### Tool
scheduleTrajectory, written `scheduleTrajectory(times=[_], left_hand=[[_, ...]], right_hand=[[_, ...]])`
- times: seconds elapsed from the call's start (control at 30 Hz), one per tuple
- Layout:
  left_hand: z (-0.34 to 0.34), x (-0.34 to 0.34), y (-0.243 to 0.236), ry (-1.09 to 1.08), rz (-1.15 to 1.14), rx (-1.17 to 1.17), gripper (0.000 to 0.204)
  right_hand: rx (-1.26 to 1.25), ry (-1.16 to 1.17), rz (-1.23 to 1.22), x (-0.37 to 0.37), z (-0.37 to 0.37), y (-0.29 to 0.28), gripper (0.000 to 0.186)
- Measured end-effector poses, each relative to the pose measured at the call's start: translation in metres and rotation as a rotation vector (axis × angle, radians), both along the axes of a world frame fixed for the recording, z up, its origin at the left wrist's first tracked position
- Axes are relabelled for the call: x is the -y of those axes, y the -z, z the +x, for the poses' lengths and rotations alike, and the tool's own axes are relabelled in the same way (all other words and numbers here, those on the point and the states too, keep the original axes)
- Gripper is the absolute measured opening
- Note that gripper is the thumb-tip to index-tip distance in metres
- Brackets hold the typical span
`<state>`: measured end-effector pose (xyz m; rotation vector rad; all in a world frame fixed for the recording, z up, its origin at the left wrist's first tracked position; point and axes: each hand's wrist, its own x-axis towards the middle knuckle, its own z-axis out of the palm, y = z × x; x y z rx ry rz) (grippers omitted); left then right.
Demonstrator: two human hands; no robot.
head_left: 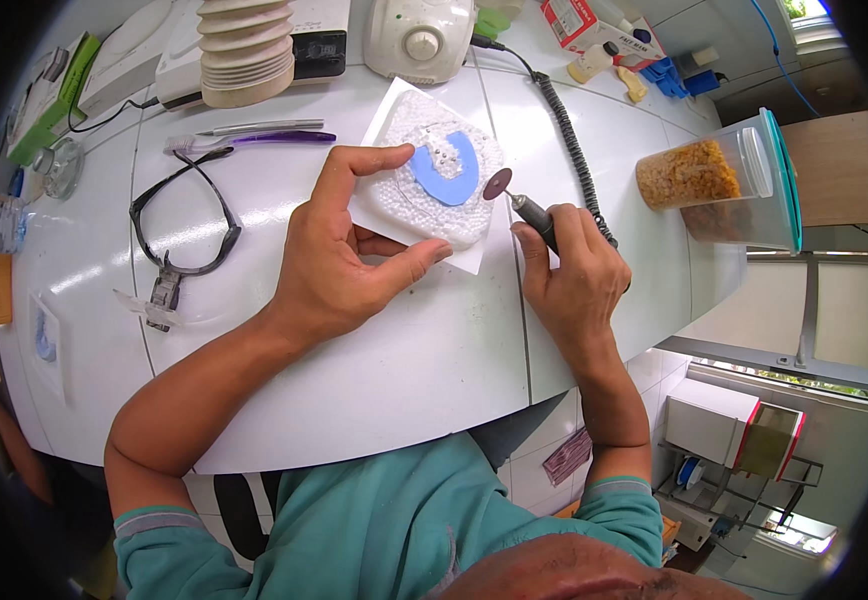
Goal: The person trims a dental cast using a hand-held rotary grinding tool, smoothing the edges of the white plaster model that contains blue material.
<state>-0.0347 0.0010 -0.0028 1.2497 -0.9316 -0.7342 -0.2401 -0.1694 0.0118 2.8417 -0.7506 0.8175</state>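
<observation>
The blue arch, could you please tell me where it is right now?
In the head view, above centre, the blue arch lies on the white block held by the left hand, left of the brown disc.

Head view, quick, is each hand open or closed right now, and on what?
Left hand: holding the white slab, thumb and index finger spread wide.
Right hand: closed on the rotary tool.
</observation>
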Motion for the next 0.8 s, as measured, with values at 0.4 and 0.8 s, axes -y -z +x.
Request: scheduleTrajectory(times=[0.4, 0.8], left_hand=[[0.000, 0.001, -0.001, -0.001, 0.016, -0.027, 0.075], [0.006, 0.004, -0.008, -0.011, 0.008, -0.169, 0.085]], right_hand=[[0.106, 0.047, 0.055, 0.007, -0.007, 0.003, 0.034], [0.271, -0.032, 0.225, 0.019, -0.024, 0.009, 0.037]])
